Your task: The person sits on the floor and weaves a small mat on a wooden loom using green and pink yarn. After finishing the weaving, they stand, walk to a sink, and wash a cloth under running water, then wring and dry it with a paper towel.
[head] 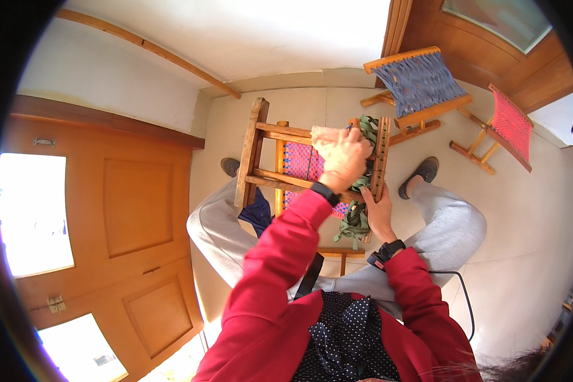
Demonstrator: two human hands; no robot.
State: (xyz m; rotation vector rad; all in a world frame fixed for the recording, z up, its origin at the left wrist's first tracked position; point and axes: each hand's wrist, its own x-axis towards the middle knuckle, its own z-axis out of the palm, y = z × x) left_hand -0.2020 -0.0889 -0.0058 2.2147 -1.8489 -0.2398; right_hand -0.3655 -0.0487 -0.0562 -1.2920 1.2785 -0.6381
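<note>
A wooden folding-stool frame point(278, 177) lies across in front of me, its thick end bar at the left and a rail with a row of holes point(381, 157) at the right. Green fabric strips point(354, 222) hang in loose tangles along that rail. My left hand point(344, 155) presses a beige cloth point(322, 135) against the frame's upper bars, the fingers bunched over it. Lower down, my right hand point(381, 211) grips the holed rail, thumb on its inner side. Beneath the frame shows a pink-and-blue woven seat point(298, 157), partly hidden by the bars and my left arm.
A stool with a grey-blue strap seat point(418, 83) stands at the back right, beside a stool with a red woven seat point(512, 126). A wooden door point(138, 205) is at the left. A black cable point(465, 286) loops beside my right sleeve. Dark blue cloth point(258, 212) hangs near my left knee.
</note>
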